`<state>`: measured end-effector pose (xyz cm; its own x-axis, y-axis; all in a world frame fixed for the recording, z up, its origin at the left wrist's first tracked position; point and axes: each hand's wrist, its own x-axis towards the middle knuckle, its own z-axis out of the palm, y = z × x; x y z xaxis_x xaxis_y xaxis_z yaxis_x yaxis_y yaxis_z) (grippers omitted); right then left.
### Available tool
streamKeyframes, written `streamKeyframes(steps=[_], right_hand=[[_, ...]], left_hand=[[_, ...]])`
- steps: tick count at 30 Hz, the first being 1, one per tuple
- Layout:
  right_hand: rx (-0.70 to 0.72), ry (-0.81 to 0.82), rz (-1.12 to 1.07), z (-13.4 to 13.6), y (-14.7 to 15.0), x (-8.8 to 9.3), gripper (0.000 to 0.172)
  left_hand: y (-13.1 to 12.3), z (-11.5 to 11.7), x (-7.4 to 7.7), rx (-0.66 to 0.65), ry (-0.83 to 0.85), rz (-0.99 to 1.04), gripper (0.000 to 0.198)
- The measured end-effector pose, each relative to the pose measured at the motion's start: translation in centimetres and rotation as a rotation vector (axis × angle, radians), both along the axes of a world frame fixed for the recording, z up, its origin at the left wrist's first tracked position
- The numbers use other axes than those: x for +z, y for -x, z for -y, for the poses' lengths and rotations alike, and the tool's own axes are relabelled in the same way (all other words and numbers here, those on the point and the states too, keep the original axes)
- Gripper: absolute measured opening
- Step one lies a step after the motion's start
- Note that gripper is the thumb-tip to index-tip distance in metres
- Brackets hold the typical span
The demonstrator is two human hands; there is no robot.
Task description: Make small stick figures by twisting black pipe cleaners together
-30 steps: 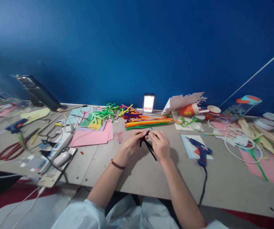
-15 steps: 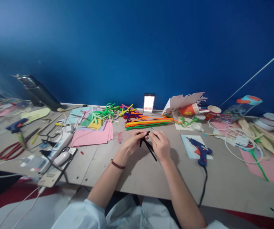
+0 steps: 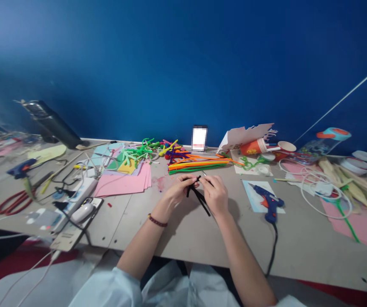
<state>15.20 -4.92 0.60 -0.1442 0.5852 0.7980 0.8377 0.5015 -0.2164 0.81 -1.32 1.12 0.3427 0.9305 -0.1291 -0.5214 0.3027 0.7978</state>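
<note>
My left hand (image 3: 183, 189) is closed, with its thumb and fingers pinching black pipe cleaners (image 3: 200, 199) bent into a small bunch. Loose ends of the bunch hang down toward the tabletop between my hands. Close beside it on the right, my right hand (image 3: 215, 194) is curled around a slim metal-tipped tool (image 3: 204, 173), whose kind I cannot make out. Its fingertips are right at the top of the black bunch. Just beyond both hands lies a bundle of orange, yellow and green pipe cleaners (image 3: 199, 165).
A blue glue gun (image 3: 269, 202) rests on paper at right, its cord running off the front edge. Left are pink paper sheets (image 3: 122, 184), a power strip (image 3: 77, 200), a phone (image 3: 74, 234) and red-handled scissors (image 3: 17, 202). Paper cups (image 3: 254, 146) lie at the back.
</note>
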Motion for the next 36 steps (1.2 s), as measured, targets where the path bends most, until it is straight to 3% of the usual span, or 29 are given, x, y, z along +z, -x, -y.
streamKeyframes(steps=[8,24,33,36], right_hand=[[-0.005,0.002,0.006,-0.2,-0.1,-0.5,0.027],[-0.064,-0.003,-0.071,-0.3,0.5,-1.7,0.024],[-0.062,0.01,-0.153,-0.3,0.4,-1.3,0.024],[-0.085,0.018,-0.206,-0.3,0.3,-1.1,0.022]], left_hand=[[-0.5,0.1,-0.4,0.102,0.029,-0.024,0.028],[-0.8,0.1,-0.8,0.216,-0.164,-0.132,0.026],[-0.7,0.1,-0.6,0.131,-0.148,-0.092,0.031],[-0.6,0.4,-0.1,0.083,-0.21,-0.116,0.045]])
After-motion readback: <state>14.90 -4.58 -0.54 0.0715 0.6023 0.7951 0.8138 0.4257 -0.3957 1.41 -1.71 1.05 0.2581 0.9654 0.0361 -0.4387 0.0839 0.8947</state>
